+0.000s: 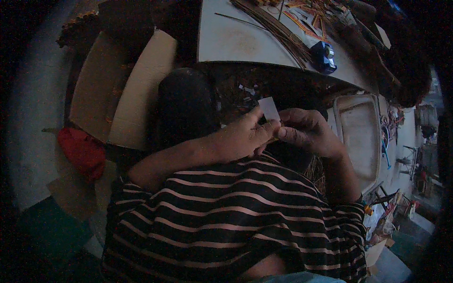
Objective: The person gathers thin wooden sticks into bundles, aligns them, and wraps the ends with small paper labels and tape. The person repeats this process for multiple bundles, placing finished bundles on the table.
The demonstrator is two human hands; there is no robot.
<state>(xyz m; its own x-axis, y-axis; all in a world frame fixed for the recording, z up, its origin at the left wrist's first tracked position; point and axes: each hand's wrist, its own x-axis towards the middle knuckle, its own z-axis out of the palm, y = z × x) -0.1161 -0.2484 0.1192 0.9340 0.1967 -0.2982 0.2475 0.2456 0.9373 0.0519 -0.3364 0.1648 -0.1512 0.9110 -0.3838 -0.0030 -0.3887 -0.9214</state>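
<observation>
A small white slip of paper [268,108] stands up between my two hands, above my lap. My left hand [250,134] is closed, its thumb and fingers pinching the lower part of the slip. From the other side my right hand [309,133] is also closed, thumb and fingertips pressed at the slip's lower right edge and meeting the left fingertips. The pinch hides the slip's bottom end, and whether something thin lies there with it I cannot tell.
Ahead, a white table [226,42] carries thin brown sticks [271,26] and a blue tape dispenser [323,57]. An open cardboard box [141,89] stands at left, near a red bundle [82,153]. On the right lies a shallow pale tray [357,137]. The light is dim.
</observation>
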